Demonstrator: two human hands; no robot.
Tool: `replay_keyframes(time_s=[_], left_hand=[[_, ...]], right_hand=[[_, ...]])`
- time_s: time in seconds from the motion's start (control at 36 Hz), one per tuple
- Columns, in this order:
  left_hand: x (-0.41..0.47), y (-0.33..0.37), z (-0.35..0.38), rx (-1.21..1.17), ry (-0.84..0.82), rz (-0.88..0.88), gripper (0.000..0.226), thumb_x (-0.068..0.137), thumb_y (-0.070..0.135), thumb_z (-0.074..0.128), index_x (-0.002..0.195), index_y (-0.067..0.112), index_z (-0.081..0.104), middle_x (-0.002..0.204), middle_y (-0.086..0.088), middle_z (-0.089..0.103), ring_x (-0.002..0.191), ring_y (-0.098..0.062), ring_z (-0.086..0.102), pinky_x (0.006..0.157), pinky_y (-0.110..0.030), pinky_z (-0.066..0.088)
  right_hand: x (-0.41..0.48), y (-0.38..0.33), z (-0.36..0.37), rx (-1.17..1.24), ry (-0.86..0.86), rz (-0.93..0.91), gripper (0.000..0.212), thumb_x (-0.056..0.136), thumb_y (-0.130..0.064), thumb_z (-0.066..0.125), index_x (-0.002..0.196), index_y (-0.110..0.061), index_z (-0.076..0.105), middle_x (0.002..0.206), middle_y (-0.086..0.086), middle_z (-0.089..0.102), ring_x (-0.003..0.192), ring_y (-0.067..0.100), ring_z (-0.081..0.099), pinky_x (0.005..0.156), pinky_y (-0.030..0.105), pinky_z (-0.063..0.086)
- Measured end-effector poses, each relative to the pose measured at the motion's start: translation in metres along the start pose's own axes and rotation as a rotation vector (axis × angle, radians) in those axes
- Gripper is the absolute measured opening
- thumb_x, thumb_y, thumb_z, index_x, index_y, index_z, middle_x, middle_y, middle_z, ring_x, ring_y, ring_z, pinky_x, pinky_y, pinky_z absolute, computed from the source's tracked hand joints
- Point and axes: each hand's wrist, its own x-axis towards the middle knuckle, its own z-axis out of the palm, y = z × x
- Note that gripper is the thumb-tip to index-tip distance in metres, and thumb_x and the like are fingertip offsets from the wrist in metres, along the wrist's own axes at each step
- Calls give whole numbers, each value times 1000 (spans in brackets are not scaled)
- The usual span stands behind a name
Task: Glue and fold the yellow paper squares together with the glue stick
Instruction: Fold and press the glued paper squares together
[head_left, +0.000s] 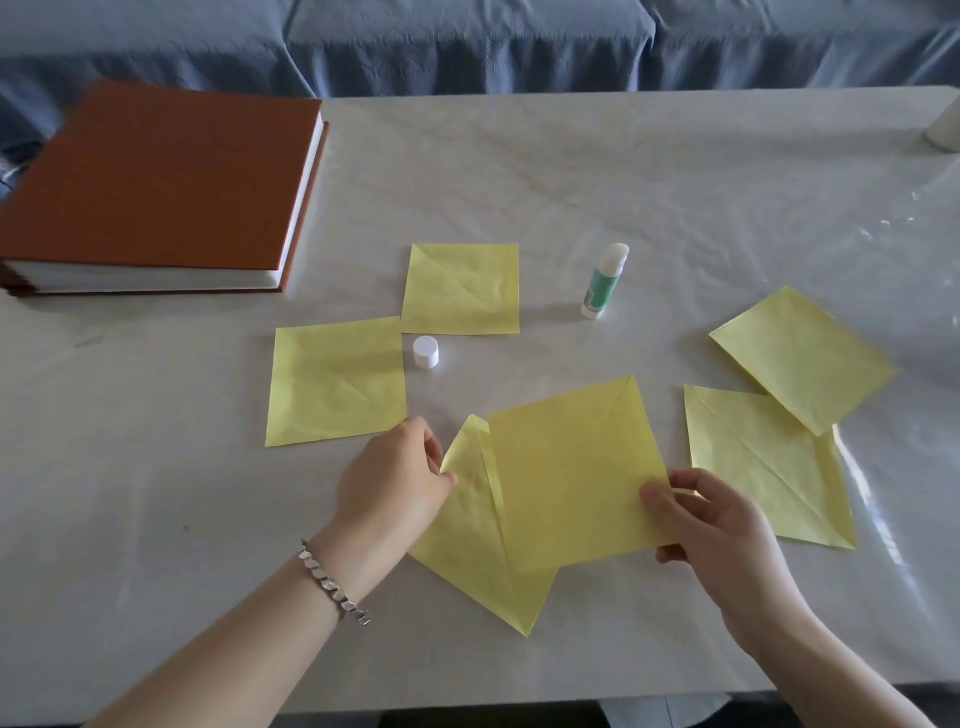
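Paper-craft at a covered table (156, 467): my left hand (397, 480) pinches the left edge of the lower sheet (478, 561). My right hand (711, 525) pinches the near right corner of the upper sheet (571, 483), thumb on top, with the fingers beneath hidden by the paper. The upper sheet overlaps the lower one and covers the place where these two yellow squares meet. Whether glue holds them, I cannot tell. A white object (943, 130) at the far right corner is cut off and hard to identify.

The glue stick (602, 283) stands uncapped beyond the pair. Its cap (426, 352) stands apart to the left, just beside a far square (462, 288) and a left square (335, 382) that meet at one corner. Two right squares (802, 358) overlap close to the table's right edge. A brown book (156, 182) lies far left, and a wide stretch of table cover runs between it and my left forearm.
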Motion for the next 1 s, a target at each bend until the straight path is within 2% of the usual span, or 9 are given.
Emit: replay_keyframes(time_s=[0.08,0.17,0.36,0.47,0.56,0.78,0.89,0.94,1.0], left_hand=[[2,1,0,-37,-29,-24,17,80,22,68,87,22,53,75,11,60,79,-16,60,68,-27,47],[2,3,-2,-65,-54,-57,4,82,20,64,81,19,60,78,6,64,76,-17,62,63,-25,45],[-13,8,4,-160,-175,-90,5,80,19,59,76,18,62,61,4,66,56,-7,58,46,-19,34],[-24,14,15,-251,-265,-91,4,79,16,56,76,16,59,57,1,68,44,0,52,49,-19,35],[-29,14,24,-397,-292,-131,3,79,11,55,79,10,58,55,0,67,36,-4,47,47,-18,36],[-36,12,30,-584,-207,-130,6,84,3,56,80,1,60,53,-1,64,52,-15,65,45,-22,47],[-35,7,34,-366,-69,24,9,85,16,63,83,16,55,65,5,62,55,-8,59,53,-21,46],[-36,4,36,-198,38,131,15,84,23,65,90,23,51,74,8,57,64,-5,53,59,-20,40],[-36,-3,39,-101,136,235,20,82,19,68,98,20,55,84,10,54,76,-11,53,66,-21,39]], right_hand=[[0,1,0,1,-3,-2,5,87,-10,58,83,-9,61,61,-3,69,50,3,55,47,19,46],[0,1,-2,-7,3,-1,5,88,-11,58,84,-9,61,62,-2,69,50,4,54,49,21,46],[-1,0,-6,2,5,12,3,87,-9,59,86,-8,61,62,0,69,57,11,57,49,22,48],[-3,1,-10,4,15,25,2,86,-10,60,87,-8,61,62,-1,70,54,7,58,50,21,48],[-3,4,-13,15,47,32,3,86,-11,60,88,-9,61,62,-2,70,56,9,58,51,23,48],[-8,8,-15,21,49,30,14,84,-6,62,81,-20,64,64,-7,71,51,3,61,45,16,50],[-11,10,-14,-15,46,10,18,84,-6,62,77,-22,65,63,-7,71,48,3,59,45,16,50],[-12,11,-13,-29,45,3,18,84,-6,62,76,-22,65,62,-8,71,47,3,59,45,15,50],[-13,12,-13,-41,46,-4,18,84,-6,62,76,-22,65,62,-9,71,47,3,58,45,15,50]])
